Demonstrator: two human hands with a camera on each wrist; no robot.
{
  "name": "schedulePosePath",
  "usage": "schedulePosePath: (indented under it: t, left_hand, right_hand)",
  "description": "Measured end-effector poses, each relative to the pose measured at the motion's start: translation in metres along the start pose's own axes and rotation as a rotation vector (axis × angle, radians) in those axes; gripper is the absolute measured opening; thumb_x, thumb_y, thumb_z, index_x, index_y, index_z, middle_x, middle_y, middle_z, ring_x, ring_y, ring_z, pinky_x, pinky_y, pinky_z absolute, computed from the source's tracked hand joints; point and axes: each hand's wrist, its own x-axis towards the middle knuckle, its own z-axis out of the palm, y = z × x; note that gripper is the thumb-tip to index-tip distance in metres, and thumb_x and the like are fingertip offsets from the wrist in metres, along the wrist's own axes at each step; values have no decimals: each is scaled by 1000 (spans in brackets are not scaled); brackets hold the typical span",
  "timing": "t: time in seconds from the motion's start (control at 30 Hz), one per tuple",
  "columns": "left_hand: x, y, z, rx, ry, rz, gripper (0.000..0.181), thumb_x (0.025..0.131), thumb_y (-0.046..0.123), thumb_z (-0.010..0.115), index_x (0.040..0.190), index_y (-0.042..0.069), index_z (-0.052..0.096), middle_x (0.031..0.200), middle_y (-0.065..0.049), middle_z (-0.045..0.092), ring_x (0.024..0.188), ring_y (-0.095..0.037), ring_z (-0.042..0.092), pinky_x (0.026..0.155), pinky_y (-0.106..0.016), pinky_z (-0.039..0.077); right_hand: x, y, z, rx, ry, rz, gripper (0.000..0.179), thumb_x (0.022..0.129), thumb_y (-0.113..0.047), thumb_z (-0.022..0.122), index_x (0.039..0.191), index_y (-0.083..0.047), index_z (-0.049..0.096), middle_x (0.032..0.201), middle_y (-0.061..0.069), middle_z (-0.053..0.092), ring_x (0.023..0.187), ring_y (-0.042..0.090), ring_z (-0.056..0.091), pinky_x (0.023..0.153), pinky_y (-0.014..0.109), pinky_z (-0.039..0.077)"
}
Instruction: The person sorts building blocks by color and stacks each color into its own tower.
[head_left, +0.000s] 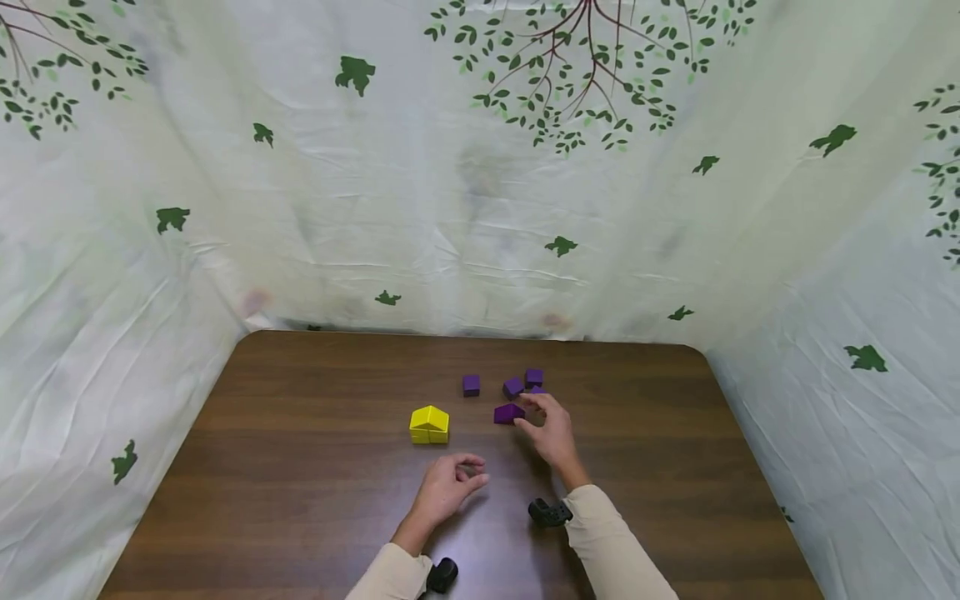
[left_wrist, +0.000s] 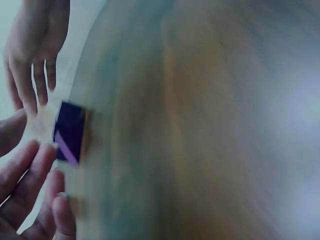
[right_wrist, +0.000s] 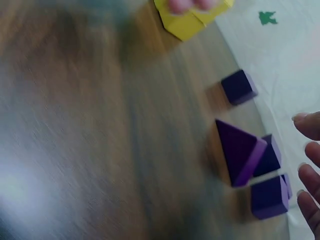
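My right hand (head_left: 553, 433) hovers beside a purple triangular block (head_left: 509, 414), thumb near its right end, fingers loosely bent. In the right wrist view its fingertips (right_wrist: 306, 172) stand apart from the purple pieces. Several purple cubes lie just behind: one cube (head_left: 471, 386) sits off to the left, another (head_left: 513, 387) behind the triangle, a third (head_left: 534, 377) farther back. My left hand (head_left: 444, 490) hangs over the table in front of a yellow house-shaped stack (head_left: 429, 426), fingers relaxed and holding nothing. The stack has a triangular block on top of yellow blocks.
The brown wooden table (head_left: 300, 483) ends at a back edge close behind the cubes. A white cloth (head_left: 337, 208) printed with leaves and branches hangs behind it and at both sides. Each wrist carries a black camera, such as the right one (head_left: 550, 512).
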Motion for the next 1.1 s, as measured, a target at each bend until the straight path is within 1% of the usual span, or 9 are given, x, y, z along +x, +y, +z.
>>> schedulePosePath:
  t: [0.13, 0.27, 0.37, 0.43, 0.53, 0.63, 0.73, 0.93, 1.1]
  left_hand:
    - [23, 15, 15, -33, 102, 27, 25, 83, 17, 76, 102, 1, 71, 89, -5, 72, 60, -6, 56, 52, -21, 43]
    - [53, 27, 26, -46, 236, 46, 22, 81, 16, 78, 100, 4, 73, 91, -6, 73, 62, -9, 58, 56, -21, 45]
    - [75, 32, 32, -17, 317, 51, 22, 81, 16, 78, 100, 5, 73, 92, -7, 73, 65, -12, 59, 59, -24, 47]
    - [89, 33, 34, 11, 345, 47, 24, 82, 16, 78, 102, 5, 72, 94, -7, 72, 68, -14, 60, 62, -26, 48]
    - [104, 32, 37, 26, 354, 33, 28, 81, 14, 78, 107, 3, 71, 99, -10, 71, 71, -18, 61, 66, -31, 49]
    - [114, 28, 39, 37, 349, 23, 32, 80, 13, 79, 109, 2, 69, 102, -13, 69, 73, -19, 61, 68, -34, 51]
    - [122, 24, 41, 49, 339, 9, 35, 80, 12, 79, 111, 1, 69, 104, -16, 67, 74, -22, 62, 71, -37, 52]
    - [134, 16, 45, 114, 325, -49, 37, 78, 11, 80, 112, 1, 68, 111, -15, 67, 102, -32, 63, 91, -44, 49]
    - [140, 13, 46, 166, 305, -90, 38, 77, 12, 81, 112, 4, 69, 113, -13, 67, 105, -33, 63, 92, -44, 48]
  right_hand:
    - [13, 5, -7, -42, -14, -6, 37, 75, 3, 78, 110, 5, 67, 102, 20, 65, 91, 38, 60, 79, 50, 47]
    - [30, 12, -14, -134, -56, -17, 37, 76, 3, 78, 111, 4, 67, 107, 18, 66, 100, 38, 60, 87, 50, 47]
    - [42, 16, -16, -203, -102, -35, 37, 76, 1, 78, 112, 4, 67, 111, 19, 66, 107, 37, 59, 94, 52, 43]
    - [50, 17, -15, -244, -140, -43, 37, 77, -1, 78, 112, 3, 67, 112, 18, 65, 108, 38, 58, 95, 54, 41]
    - [58, 18, -13, -294, -198, -60, 36, 77, -5, 79, 111, -1, 68, 114, 16, 65, 109, 37, 58, 94, 57, 37]
    - [64, 20, -8, -334, -254, -55, 36, 77, -6, 79, 112, -3, 68, 115, 13, 66, 110, 35, 57, 92, 56, 34]
    - [69, 21, -4, -379, -308, -57, 37, 78, -6, 79, 112, -4, 68, 115, 11, 66, 113, 33, 57, 92, 54, 32]
    - [72, 23, -2, -483, -384, -57, 36, 80, -8, 77, 115, -6, 66, 118, 9, 65, 126, 31, 49, 96, 55, 28]
    - [73, 27, 0, -527, -408, -51, 34, 83, -8, 75, 116, -6, 66, 118, 8, 66, 127, 29, 49, 97, 54, 28]
